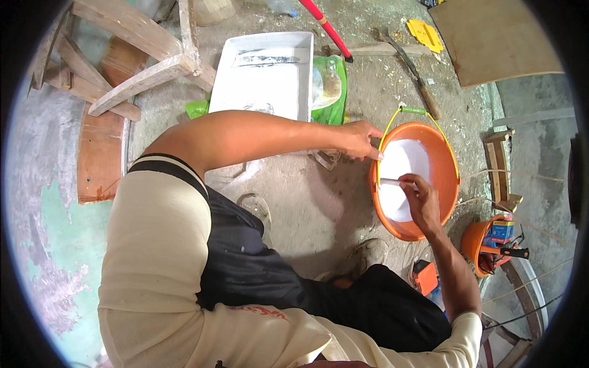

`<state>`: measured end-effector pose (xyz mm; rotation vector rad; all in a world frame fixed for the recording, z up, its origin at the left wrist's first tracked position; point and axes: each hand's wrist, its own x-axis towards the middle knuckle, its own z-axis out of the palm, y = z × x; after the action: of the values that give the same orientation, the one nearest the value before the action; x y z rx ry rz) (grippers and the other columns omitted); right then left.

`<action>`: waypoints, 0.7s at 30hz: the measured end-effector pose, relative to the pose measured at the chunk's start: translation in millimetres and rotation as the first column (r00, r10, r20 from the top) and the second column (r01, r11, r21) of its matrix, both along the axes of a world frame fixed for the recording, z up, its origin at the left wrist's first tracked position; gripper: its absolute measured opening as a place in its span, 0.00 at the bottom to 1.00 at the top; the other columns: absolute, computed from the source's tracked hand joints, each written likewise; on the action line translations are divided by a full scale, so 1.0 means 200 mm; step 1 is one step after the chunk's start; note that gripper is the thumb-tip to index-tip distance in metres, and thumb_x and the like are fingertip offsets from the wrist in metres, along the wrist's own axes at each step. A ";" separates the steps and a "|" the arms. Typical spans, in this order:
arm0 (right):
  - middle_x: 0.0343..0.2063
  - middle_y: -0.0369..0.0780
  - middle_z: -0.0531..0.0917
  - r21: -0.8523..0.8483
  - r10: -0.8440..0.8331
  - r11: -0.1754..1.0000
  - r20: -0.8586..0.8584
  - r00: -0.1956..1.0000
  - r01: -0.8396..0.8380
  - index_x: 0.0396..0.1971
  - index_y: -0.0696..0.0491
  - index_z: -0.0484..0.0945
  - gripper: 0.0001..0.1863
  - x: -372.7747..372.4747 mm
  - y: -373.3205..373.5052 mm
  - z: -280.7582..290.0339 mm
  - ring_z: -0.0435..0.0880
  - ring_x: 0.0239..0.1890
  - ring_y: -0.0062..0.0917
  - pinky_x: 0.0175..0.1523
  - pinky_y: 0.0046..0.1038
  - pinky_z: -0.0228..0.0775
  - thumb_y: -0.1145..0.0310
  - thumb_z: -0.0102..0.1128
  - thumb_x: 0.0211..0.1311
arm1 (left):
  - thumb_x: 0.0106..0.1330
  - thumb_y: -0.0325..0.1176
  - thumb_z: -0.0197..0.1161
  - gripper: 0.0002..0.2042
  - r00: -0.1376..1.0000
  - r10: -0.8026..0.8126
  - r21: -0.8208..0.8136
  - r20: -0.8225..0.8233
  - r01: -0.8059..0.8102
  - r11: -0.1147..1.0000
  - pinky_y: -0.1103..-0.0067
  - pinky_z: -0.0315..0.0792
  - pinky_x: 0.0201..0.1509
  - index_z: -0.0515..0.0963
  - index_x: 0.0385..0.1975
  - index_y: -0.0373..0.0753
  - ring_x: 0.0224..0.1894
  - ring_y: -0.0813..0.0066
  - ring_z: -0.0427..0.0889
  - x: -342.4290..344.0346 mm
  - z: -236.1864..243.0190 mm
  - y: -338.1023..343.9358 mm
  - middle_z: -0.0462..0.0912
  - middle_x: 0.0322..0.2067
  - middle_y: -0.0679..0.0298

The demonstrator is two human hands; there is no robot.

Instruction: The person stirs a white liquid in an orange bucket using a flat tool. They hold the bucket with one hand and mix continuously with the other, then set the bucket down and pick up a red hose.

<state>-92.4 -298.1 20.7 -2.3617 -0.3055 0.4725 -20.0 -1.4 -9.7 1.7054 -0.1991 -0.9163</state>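
Observation:
An orange bucket with a yellow wire handle and green grip stands on the floor, white liquid inside. My left hand holds the bucket's left rim near the handle, fingers curled at the edge. My right hand is over the bucket with its fingers closed on a thin pale stick, which lies across the white liquid near the left wall. Left of the bucket, beyond my left forearm, is a white rectangular tray with dark streaks, on green plastic.
Wooden frames stand upper left. A red pole, long dark tool, yellow plastic piece and board are upper ahead and right. A smaller orange bucket of tools, wooden piece and cords are at right.

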 end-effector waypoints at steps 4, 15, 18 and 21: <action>0.42 0.47 0.91 0.084 -0.051 0.996 0.191 0.980 0.036 0.51 0.56 0.85 0.11 0.23 -0.08 -0.11 0.92 0.44 0.37 0.49 0.35 0.82 0.73 0.64 0.73 | 0.70 0.40 0.74 0.30 1.000 -0.001 -0.005 0.031 0.001 1.000 0.78 0.77 0.35 0.75 0.71 0.43 0.31 0.79 0.83 0.01 -0.01 -0.01 0.81 0.28 0.69; 0.40 0.51 0.89 -0.160 0.142 0.979 0.112 0.984 -0.123 0.43 0.58 0.85 0.08 -0.08 -0.08 0.03 0.90 0.38 0.47 0.47 0.41 0.82 0.71 0.63 0.71 | 0.69 0.40 0.74 0.29 0.999 0.007 -0.032 0.034 -0.006 0.999 0.78 0.76 0.35 0.77 0.70 0.45 0.30 0.79 0.83 0.01 -0.09 0.00 0.83 0.28 0.69; 0.38 0.48 0.90 0.012 -0.015 1.000 -0.059 0.998 0.016 0.48 0.57 0.86 0.10 -0.01 -0.01 0.01 0.90 0.37 0.37 0.45 0.36 0.80 0.69 0.66 0.72 | 0.70 0.40 0.74 0.28 0.998 -0.014 -0.017 0.054 0.015 1.000 0.78 0.74 0.33 0.78 0.69 0.45 0.28 0.81 0.82 0.01 -0.06 -0.02 0.81 0.27 0.70; 0.39 0.48 0.91 0.122 -0.038 0.992 0.112 0.993 0.025 0.49 0.56 0.85 0.10 0.15 -0.03 -0.08 0.91 0.38 0.37 0.45 0.36 0.81 0.70 0.67 0.73 | 0.71 0.41 0.73 0.27 0.998 -0.013 -0.005 0.064 0.014 1.000 0.79 0.73 0.32 0.78 0.69 0.45 0.28 0.82 0.81 0.00 -0.03 0.00 0.75 0.24 0.72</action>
<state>-61.9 -303.3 4.9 -2.2759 -0.3394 0.2954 -20.0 -1.0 -15.1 1.7314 -0.2556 -0.8711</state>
